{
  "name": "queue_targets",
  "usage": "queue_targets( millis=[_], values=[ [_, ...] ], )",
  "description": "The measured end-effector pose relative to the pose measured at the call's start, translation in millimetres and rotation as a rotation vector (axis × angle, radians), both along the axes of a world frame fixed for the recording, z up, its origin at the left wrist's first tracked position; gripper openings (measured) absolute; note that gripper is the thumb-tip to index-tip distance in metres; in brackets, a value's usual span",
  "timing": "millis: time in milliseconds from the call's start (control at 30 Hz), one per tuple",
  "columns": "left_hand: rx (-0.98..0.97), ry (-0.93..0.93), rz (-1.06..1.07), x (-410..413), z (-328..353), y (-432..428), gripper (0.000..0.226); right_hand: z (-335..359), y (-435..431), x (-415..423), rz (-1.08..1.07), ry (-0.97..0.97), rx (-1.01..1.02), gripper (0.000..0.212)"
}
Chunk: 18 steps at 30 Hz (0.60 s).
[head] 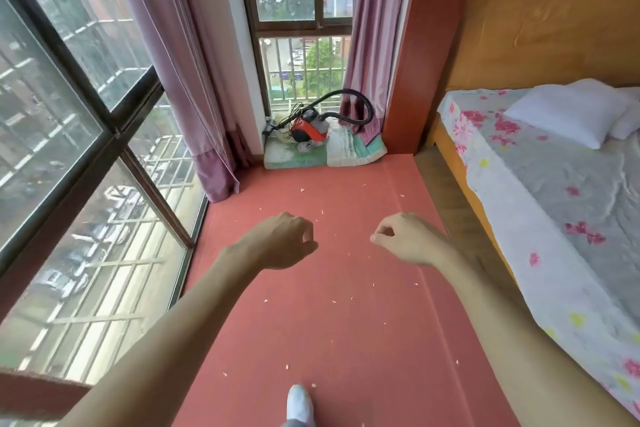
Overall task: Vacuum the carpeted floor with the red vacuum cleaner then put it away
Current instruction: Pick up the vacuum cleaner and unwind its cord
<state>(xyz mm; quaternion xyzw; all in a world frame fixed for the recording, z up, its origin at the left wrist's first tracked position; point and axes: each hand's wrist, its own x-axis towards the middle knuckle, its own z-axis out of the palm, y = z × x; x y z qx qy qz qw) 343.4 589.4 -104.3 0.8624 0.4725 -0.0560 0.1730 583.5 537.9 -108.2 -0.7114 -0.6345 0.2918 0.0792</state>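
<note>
Both arms reached forward over the red carpet [346,322]. The left hand [280,241] hung with its back up and its fingers loosely curled under, holding nothing. The right hand [407,239] was just as idle, its fingers loosely bent and the thumb tip close to the forefinger, with nothing between them. The two hands were level with each other and apart, neither touching the floor.

The red vacuum cleaner [309,128] sat well beyond the hands in the far corner, on a folded quilt [349,149] of green and white patches that lay against the wall under the narrow window [301,10]. Its black hose [360,104] arched up and over to the right, looping in front of the right-hand curtain [370,28]. A thin black cord [287,118] lay tangled at its left side. Whether the cord was plugged in could not be told.

Small pale scraps [302,189] were scattered over the carpet, between the quilt and the hands and also nearer the person. A white shoe [299,404] showed at the bottom edge, planted on the carpet.

A large barred window [52,114] ran along the left side, with a purple curtain [180,80] gathered at its far end. On the right stood a bed [571,201] with a grey, flowered sheet and a white pillow [568,111] near its orange headboard [554,35]. A reddish wooden post [426,45] rose between the bed and the corner.
</note>
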Motion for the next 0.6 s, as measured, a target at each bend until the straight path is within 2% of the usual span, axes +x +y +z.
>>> queue_targets(
  millis=[267,600],
  values=[
    [0.000,0.011,-0.006,23,-24,151,0.026,-16,153,16,0.031,-0.065,-0.028,0.025],
    [-0.004,0.015,-0.080,66,-13,328,0.027,-10,313,51,-0.044,-0.064,-0.038,0.025]
  ],
)
